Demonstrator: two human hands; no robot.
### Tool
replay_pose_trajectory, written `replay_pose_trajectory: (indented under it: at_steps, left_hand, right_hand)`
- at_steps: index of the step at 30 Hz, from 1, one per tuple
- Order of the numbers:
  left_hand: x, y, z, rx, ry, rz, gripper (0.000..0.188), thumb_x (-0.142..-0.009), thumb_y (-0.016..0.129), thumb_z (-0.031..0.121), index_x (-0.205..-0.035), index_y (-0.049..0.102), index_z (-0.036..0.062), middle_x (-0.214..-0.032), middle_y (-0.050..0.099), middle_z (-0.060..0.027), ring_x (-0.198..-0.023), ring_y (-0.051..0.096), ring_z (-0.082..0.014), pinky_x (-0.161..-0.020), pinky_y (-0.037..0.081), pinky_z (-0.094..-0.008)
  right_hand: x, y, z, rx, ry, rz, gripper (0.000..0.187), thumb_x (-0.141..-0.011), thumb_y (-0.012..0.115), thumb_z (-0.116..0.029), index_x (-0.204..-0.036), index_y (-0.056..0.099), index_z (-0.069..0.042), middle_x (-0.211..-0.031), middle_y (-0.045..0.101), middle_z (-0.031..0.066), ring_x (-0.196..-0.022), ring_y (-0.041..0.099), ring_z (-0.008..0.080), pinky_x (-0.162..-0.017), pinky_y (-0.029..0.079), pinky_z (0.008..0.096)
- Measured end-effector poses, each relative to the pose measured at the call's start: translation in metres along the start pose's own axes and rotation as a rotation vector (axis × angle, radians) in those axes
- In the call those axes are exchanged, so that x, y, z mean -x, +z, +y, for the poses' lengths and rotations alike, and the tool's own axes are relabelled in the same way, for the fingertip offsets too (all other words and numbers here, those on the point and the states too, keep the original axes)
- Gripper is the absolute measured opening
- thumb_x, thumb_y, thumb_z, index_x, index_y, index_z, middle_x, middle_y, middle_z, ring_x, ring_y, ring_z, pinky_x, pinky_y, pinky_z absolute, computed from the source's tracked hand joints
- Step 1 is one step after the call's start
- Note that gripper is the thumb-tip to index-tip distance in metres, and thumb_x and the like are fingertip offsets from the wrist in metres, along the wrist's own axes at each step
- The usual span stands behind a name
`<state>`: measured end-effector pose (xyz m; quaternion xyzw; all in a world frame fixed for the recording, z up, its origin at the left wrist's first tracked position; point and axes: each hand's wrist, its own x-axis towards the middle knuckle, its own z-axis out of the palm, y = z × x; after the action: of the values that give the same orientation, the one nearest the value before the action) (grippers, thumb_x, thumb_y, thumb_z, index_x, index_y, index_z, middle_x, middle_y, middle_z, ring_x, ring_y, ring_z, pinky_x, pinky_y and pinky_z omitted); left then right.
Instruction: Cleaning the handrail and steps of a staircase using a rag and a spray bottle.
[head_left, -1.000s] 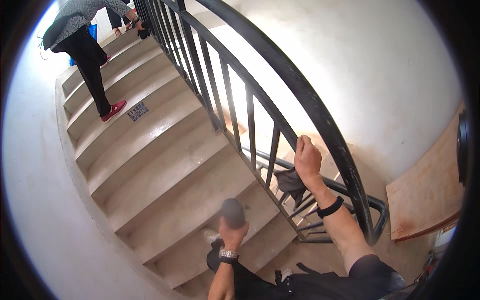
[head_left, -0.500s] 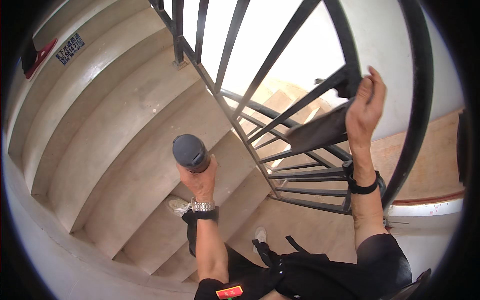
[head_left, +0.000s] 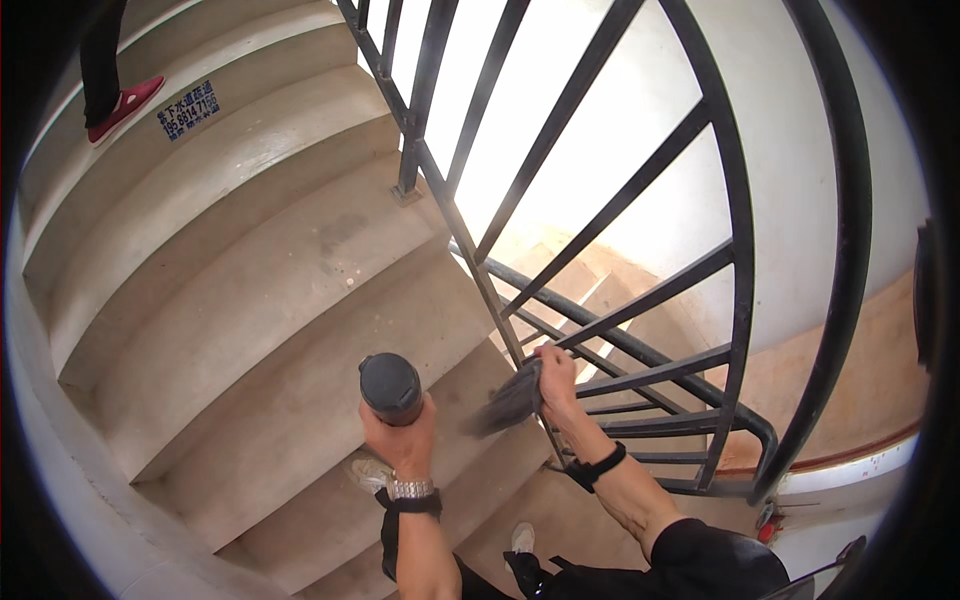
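In my left hand is a dark grey, lidded cup or bottle, held upright over the stairs with my fingers wrapped round it. My right hand grips a dark grey cloth, which hangs out to the left and is blurred by motion. That hand is beside the lower bars of the black metal railing; whether it touches a bar I cannot tell.
Curved concrete steps rise to the upper left. On a high step stands another person's red shoe and dark trouser leg. A thick black handrail bends down on the right. My white shoes are on lower steps.
My right hand has come down and left with the cloth, away from the railing's upper right bars. The cup has moved slightly lower in view. The other person's shoe shows more fully.
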<state>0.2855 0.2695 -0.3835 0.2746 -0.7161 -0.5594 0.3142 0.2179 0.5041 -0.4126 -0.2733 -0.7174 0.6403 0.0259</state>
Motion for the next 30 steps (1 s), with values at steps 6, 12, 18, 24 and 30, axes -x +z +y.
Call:
replay_pose_trajectory:
  at_steps: [6, 12, 18, 24, 30]
  left_hand:
    - [-0.008, -0.012, -0.013, -0.015, 0.016, 0.022, 0.059, -0.061, 0.086, 0.013, -0.113, 0.060, 0.0028, -0.099, 0.070, -0.0165, -0.088, 0.071, -0.0342, -0.079, 0.055, -0.0401]
    - [-0.016, -0.023, -0.019, -0.070, 0.062, 0.060, 0.060, -0.060, 0.086, 0.011, -0.114, 0.060, 0.0024, -0.099, 0.070, -0.0159, -0.087, 0.071, -0.0316, -0.079, 0.056, -0.0394]
    - [-0.020, -0.016, -0.010, -0.085, 0.139, 0.057, 0.059, -0.060, 0.086, 0.009, -0.112, 0.060, 0.0012, -0.100, 0.071, -0.0157, -0.086, 0.072, -0.0305, -0.080, 0.056, -0.0373]
    - [-0.012, -0.029, -0.032, -0.199, 0.111, 0.017, 0.059, -0.060, 0.086, 0.010, -0.113, 0.061, 0.0017, -0.102, 0.070, -0.0142, -0.092, 0.070, -0.0277, -0.084, 0.054, -0.0370]
    - [-0.006, -0.027, -0.031, -0.160, 0.095, 0.020, 0.059, -0.060, 0.086, 0.010, -0.112, 0.061, -0.0002, -0.095, 0.071, -0.0157, -0.085, 0.072, -0.0305, -0.079, 0.055, -0.0380]
  right_hand:
    - [-0.063, 0.080, -0.058, -0.366, -0.013, -0.112, 0.032, -0.105, 0.049, -0.029, -0.097, 0.063, -0.001, -0.080, 0.059, 0.0067, -0.073, 0.058, 0.0169, -0.064, 0.052, 0.0338]
    - [-0.046, 0.159, -0.201, -0.337, -1.057, 0.200, 0.017, -0.103, 0.054, -0.013, -0.104, 0.060, 0.003, -0.098, 0.063, 0.0105, -0.095, 0.058, 0.0171, -0.086, 0.046, 0.0295]
    - [-0.185, 0.243, -0.131, 0.245, -1.267, 0.349, 0.026, -0.094, 0.061, -0.010, -0.112, 0.049, 0.004, -0.113, 0.049, 0.0250, -0.110, 0.046, 0.0416, -0.098, 0.037, 0.0507]
    - [-0.210, 0.271, -0.081, 0.598, -1.189, 0.330, 0.077, -0.089, 0.067, -0.016, -0.145, 0.024, 0.015, -0.141, 0.037, 0.0349, -0.128, 0.040, 0.0499, -0.112, 0.032, 0.0542]
    - [-0.195, 0.253, -0.070, 0.900, -1.077, 0.275, 0.087, -0.089, 0.070, -0.025, -0.145, 0.020, 0.017, -0.139, 0.039, 0.0359, -0.130, 0.041, 0.0470, -0.112, 0.034, 0.0512]
